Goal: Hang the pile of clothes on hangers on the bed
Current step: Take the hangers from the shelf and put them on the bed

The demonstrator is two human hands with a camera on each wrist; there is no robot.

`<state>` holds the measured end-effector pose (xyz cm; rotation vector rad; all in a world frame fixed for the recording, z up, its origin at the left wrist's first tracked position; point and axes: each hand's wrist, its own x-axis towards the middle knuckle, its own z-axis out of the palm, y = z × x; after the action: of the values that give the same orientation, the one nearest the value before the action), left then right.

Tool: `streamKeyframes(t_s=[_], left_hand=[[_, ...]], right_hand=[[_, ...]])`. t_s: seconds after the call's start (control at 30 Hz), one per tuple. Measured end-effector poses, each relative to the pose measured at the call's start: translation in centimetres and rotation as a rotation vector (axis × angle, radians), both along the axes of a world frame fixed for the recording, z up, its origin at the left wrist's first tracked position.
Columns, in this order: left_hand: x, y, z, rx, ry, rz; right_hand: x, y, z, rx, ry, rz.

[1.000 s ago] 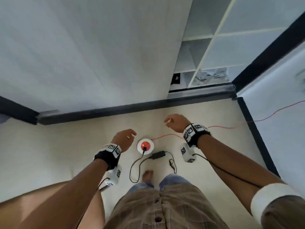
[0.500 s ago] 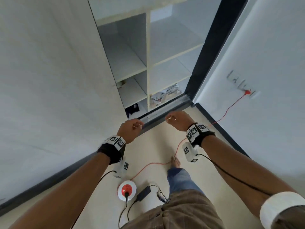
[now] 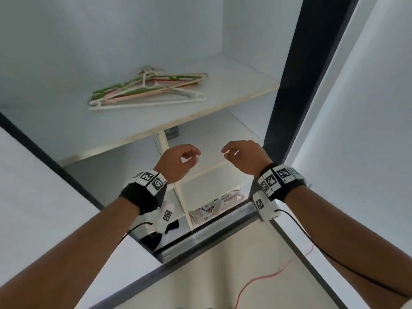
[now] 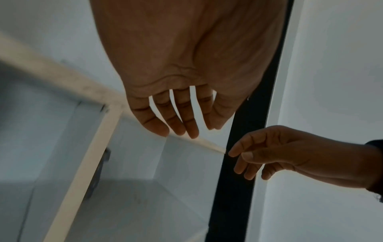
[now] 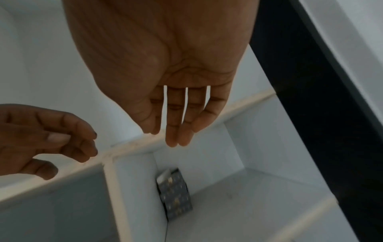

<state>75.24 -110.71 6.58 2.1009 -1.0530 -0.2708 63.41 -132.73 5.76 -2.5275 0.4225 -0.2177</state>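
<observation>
A bundle of several hangers (image 3: 147, 90), white, green and pink, lies on a white wardrobe shelf (image 3: 223, 94) in the head view. Below that shelf my left hand (image 3: 181, 160) and my right hand (image 3: 239, 153) hang side by side in the air, a short gap between them. Both are empty, with loosely curled fingers. The left wrist view shows my left hand (image 4: 182, 124) with relaxed fingers and the right hand (image 4: 269, 155) beside it. In the right wrist view my right hand (image 5: 174, 131) is relaxed too. No clothes or bed are in view.
The wardrobe has lower compartments split by a white divider (image 3: 178, 192). A small patterned box (image 5: 176, 193) stands in one, crumpled white items (image 3: 214, 208) lie in the bottom one. A black door frame (image 3: 296, 74) rises on the right. A red cable (image 3: 263, 279) runs over the floor.
The view has swung up from the floor to the wardrobe shelves, bringing the hangers into sight. Both hands have risen in front of the open compartments and stay empty.
</observation>
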Motion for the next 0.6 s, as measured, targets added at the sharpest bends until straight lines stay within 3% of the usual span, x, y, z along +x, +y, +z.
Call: streamKeyframes(t_s=[0.13,0.23,0.37,0.6], left_hand=[[5.8,-2.7,5.9,-0.015,-0.143,0.105],[10.3,-3.8,8.4,0.138,-0.254,0.155],[16.3,-4.5,10.8,0.448,-0.296,0.181],[22.4,-3.4,12.2,0.723,-0.312,0.232]], right_hand=[[5.5,-3.6,5.3,-0.025,-0.134,0.029],[10.0,-4.6,8.3,-0.04,-0.203,0.093],[17.3,-4.7,11.5,-0.165,-0.111,0.245],[29.9,-1.8,13.5,-0.465,0.089,0.473]])
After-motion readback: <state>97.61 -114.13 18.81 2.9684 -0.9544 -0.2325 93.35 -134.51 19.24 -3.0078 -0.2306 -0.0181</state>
